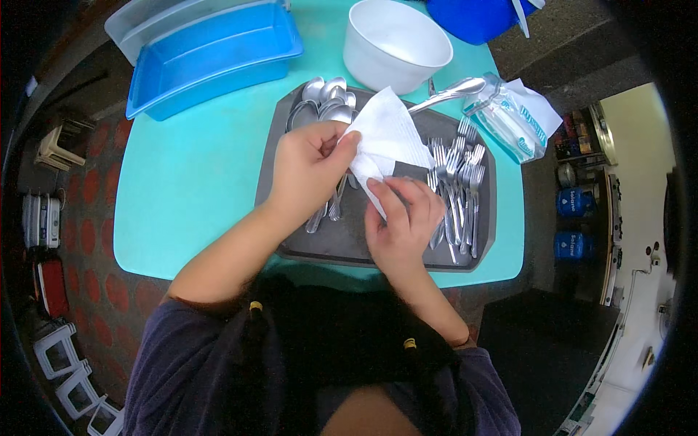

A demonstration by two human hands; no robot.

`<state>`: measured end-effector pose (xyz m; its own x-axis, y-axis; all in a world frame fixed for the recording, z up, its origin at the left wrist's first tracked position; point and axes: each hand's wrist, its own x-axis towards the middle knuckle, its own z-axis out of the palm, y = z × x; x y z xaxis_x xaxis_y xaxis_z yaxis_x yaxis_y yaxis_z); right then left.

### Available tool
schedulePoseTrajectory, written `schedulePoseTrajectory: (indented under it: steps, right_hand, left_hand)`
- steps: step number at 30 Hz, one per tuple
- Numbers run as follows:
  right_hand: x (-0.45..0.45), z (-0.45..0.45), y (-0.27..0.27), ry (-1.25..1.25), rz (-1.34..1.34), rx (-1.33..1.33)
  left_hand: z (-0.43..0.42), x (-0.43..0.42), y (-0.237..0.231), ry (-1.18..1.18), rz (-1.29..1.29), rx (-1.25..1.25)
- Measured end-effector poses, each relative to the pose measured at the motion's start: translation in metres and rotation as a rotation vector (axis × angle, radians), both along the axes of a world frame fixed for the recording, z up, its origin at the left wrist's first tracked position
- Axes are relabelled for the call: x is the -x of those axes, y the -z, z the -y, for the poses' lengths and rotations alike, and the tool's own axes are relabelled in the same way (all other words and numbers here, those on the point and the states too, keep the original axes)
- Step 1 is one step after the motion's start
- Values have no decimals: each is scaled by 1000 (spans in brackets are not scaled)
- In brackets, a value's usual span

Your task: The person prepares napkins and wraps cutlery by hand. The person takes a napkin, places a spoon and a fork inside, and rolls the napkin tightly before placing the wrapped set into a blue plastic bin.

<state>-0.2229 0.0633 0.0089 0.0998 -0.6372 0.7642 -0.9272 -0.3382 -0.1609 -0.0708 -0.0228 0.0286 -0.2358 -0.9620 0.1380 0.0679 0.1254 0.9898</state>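
A white paper napkin, folded to a point at the top, is held between both hands above a dark grey tray. My left hand pinches its left edge between thumb and fingers. Lower down, the fingers of my right hand grip the napkin's narrow bottom end. Whether cutlery lies inside the napkin is hidden. Metal spoons fill the tray's left part, partly covered by my left hand. Several metal forks lie in a pile on the right, beside my right hand.
Behind the tray stand a blue plastic bin and a white bowl. An opened napkin pack sits at the right, with a metal utensil reaching from it over the tray's rim. The turquoise table has rounded corners.
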Motion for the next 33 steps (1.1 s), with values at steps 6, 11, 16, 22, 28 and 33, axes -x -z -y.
schedulePoseTrajectory:
  steps: [6,11,16,22,28,33]
  right_hand:
    - [29,-4,-27,-158,-81,-54]
    - [50,9,-51,-249,-13,-129]
    - [60,20,-54,-216,265,-342]
    - [59,29,-54,-187,174,-366]
    - [41,13,-66,-202,-8,-273]
    - [36,7,-67,-153,-321,-293]
  left_hand:
    - [3,0,7,-4,140,57]
    - [-4,2,3,18,371,370]
    - [-5,1,-4,221,433,535]
    - [-9,1,-2,288,430,505]
    - [-9,6,0,186,408,397]
    - [-8,5,-1,183,437,359]
